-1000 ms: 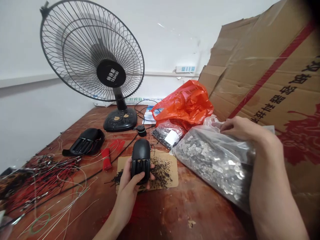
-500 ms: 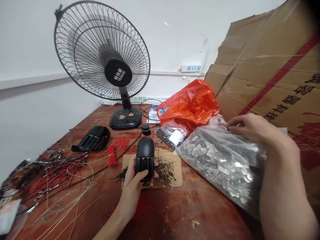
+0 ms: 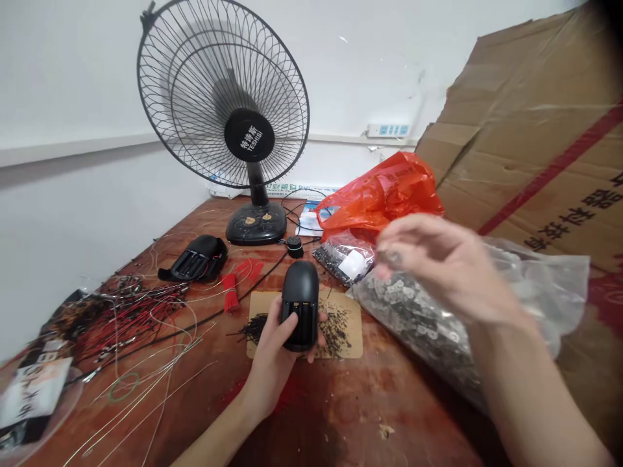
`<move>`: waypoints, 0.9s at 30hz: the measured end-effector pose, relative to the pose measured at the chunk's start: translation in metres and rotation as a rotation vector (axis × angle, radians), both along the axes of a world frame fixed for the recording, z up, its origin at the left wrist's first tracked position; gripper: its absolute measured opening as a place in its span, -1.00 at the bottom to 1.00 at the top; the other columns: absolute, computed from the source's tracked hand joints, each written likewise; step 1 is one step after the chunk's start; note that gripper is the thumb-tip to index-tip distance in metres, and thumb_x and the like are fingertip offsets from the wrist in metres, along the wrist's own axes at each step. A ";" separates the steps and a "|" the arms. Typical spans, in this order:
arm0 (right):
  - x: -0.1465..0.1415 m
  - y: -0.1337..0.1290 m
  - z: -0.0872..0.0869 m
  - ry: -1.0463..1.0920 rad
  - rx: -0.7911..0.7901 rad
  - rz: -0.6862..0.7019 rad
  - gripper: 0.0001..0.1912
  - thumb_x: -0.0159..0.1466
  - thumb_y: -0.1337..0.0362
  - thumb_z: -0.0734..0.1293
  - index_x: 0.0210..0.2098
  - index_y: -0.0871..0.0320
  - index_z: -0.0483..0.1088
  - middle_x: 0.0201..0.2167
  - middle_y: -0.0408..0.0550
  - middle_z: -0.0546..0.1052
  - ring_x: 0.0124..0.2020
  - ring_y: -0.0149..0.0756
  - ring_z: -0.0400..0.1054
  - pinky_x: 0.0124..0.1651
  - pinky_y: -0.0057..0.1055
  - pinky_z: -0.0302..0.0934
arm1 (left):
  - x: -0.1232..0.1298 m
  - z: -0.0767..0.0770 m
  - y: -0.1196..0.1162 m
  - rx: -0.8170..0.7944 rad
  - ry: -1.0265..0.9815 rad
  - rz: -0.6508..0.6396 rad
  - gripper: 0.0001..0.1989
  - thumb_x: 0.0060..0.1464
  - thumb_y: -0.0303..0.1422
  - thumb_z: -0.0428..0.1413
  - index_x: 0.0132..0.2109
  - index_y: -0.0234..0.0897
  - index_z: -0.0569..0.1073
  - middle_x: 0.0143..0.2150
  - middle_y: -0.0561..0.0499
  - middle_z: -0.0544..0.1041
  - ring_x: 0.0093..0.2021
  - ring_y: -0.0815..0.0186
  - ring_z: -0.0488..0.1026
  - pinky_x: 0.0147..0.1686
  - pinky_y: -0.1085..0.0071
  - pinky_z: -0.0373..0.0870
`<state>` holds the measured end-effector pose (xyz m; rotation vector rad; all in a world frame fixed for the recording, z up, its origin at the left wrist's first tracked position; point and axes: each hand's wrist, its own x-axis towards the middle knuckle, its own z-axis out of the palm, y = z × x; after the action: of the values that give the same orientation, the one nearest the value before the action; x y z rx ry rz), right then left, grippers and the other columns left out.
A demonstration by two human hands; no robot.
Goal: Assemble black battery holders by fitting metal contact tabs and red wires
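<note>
So the left hand (image 3: 275, 347) has a grip on the black battery housing (image 3: 300, 288) over the cardboard sheet (image 3: 354, 344); probably only part-built, slots look battery-free. Right hand (image 3: 442, 269) pinches a blurry metal piece (image 3: 395, 259), not in there yet.

The left arm (image 3: 221, 425) slanted up from the bottom, and the left hand (image 3: 277, 350) was curled in a grip, with its thumb (image 3: 288, 325) lying on top and its fingertips (image 3: 321, 337) poking out on the other side. The right arm (image 3: 535, 383) stretched in from the bottom right corner. The right hand (image 3: 442, 272) was higher up, blurry, pointing left, its fingers and thumb bunched together in a pinch
</note>
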<state>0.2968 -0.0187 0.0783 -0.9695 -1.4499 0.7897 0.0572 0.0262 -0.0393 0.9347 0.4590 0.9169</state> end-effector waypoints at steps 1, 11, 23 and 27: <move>-0.014 0.004 -0.005 0.033 -0.087 0.153 -0.78 0.27 0.33 0.42 -0.08 0.15 0.45 -0.24 -0.02 0.53 -0.30 -0.31 0.51 -0.17 -0.33 0.44 | 0.000 0.001 -0.001 -0.001 0.002 0.014 -0.67 0.30 -0.28 0.01 0.15 -0.21 0.20 -0.06 -0.15 0.49 -0.30 0.31 0.48 -0.45 0.45 0.28; -0.062 0.028 -0.049 -0.036 -0.303 0.249 -0.75 0.22 0.30 0.46 -0.13 0.19 0.41 -0.29 -0.10 0.52 -0.34 -0.47 0.41 -0.24 -0.52 0.32 | -0.006 0.002 0.005 0.116 0.055 0.194 -0.44 0.06 -0.32 0.30 0.14 -0.18 0.24 -0.22 0.02 0.48 -0.33 0.41 0.45 -0.27 0.47 0.34; -0.075 0.022 -0.065 -0.611 0.196 -0.079 -0.71 0.27 0.45 0.35 -0.03 0.11 0.37 -0.23 -0.22 0.52 -0.27 -0.52 0.37 -0.16 -0.56 0.25 | -0.003 0.006 0.004 0.034 0.071 0.180 -0.52 0.09 -0.39 0.27 0.10 -0.20 0.28 -0.21 0.06 0.47 -0.34 0.47 0.46 -0.25 0.50 0.42; -0.066 0.024 -0.056 -0.612 0.149 0.034 -0.77 0.31 0.41 0.34 -0.04 0.11 0.38 -0.19 -0.19 0.49 -0.26 -0.51 0.35 -0.18 -0.54 0.24 | -0.004 0.007 0.006 0.032 0.079 0.181 -0.53 0.07 -0.39 0.29 0.08 -0.23 0.29 -0.23 0.06 0.49 -0.36 0.47 0.47 -0.27 0.52 0.40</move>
<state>0.2313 0.0050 0.0226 -1.1275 -2.0208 0.4079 0.0533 0.0322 -0.0320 0.9724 0.6047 1.0565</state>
